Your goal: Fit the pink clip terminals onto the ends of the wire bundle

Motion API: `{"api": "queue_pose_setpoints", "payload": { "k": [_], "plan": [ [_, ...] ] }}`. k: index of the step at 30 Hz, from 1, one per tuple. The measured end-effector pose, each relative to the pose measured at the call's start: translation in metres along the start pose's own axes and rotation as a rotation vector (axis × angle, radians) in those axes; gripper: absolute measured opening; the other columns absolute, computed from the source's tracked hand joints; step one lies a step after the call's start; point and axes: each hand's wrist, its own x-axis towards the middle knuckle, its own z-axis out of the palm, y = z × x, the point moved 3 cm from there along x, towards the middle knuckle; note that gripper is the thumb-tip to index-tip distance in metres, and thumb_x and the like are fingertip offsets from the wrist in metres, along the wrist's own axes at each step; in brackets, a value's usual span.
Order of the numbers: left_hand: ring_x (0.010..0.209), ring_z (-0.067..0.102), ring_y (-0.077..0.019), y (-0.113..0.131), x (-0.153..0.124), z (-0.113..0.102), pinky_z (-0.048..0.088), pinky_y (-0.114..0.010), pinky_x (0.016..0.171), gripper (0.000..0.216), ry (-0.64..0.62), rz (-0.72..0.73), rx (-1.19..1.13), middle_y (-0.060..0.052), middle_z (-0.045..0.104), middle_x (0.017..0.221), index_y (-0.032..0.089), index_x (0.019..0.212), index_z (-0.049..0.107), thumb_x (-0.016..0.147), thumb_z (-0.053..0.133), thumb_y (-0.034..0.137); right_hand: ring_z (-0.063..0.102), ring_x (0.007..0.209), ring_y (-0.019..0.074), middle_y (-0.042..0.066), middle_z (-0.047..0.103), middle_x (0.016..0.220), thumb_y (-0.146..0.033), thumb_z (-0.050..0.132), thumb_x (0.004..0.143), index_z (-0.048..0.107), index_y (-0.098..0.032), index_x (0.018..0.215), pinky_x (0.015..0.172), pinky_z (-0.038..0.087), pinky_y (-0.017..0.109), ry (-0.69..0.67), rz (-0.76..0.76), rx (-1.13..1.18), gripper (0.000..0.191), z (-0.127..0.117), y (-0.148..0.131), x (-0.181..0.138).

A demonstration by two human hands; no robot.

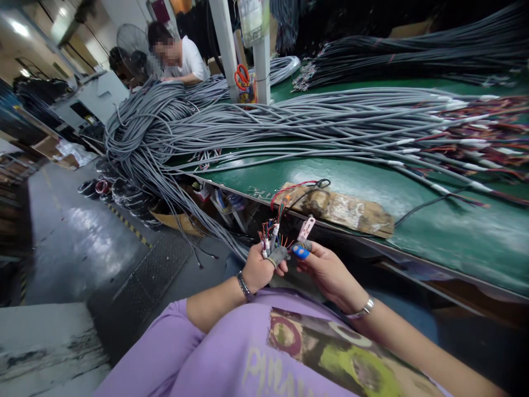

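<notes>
Just in front of my body, my left hand (260, 269) is closed around several grey cables whose white-wrapped ends (265, 247) point upward. Thin multicoloured wires (269, 227) fan out from those ends. A grey cover (278, 256) sits on the left thumb. Close beside it, my right hand (324, 268) is pinched shut, with blue tape (301, 252) around its thumb. A pale pink flat piece with holes (306, 228) sticks up from the right fingers. Thin orange wires reach toward the right fingertips; whether these touch them is hard to tell.
A green workbench (248, 179) carries a long bundle of grey cables (264, 127) and black cables (413, 55) behind. At its near edge lies a taped wooden board (351, 212) with red and black leads. Orange-handled scissors (242, 76) hang by a post. A person (190, 58) sits beyond.
</notes>
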Motion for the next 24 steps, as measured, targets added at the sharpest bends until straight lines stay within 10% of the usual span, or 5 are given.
{"api": "queue_pose_setpoints", "payload": {
  "k": [16,24],
  "plan": [
    [0.041,0.05,-0.0077,0.001,0.001,-0.002,0.043,-0.02,0.042,0.051,0.055,0.004,-0.045,0.0,0.056,0.049,0.013,0.063,0.056,0.072,0.065,0.062,0.043,0.054,0.0111,-0.001,0.055,0.059,-0.046,0.086,0.054,0.065,-0.019,0.064,0.051,0.036,0.026,-0.049,-0.044,-0.07,0.036,-0.002,-0.005,-0.004],
    [0.042,0.049,-0.0081,0.015,-0.004,-0.004,0.042,-0.021,0.044,0.05,-0.053,0.042,-0.053,0.0,0.056,0.049,0.011,0.071,0.063,0.074,0.065,0.061,0.048,0.056,0.0123,0.002,0.062,0.071,-0.049,0.083,0.057,0.068,-0.022,0.072,0.053,0.045,0.027,-0.073,0.138,0.272,0.035,-0.017,-0.015,0.006]
  ]
}}
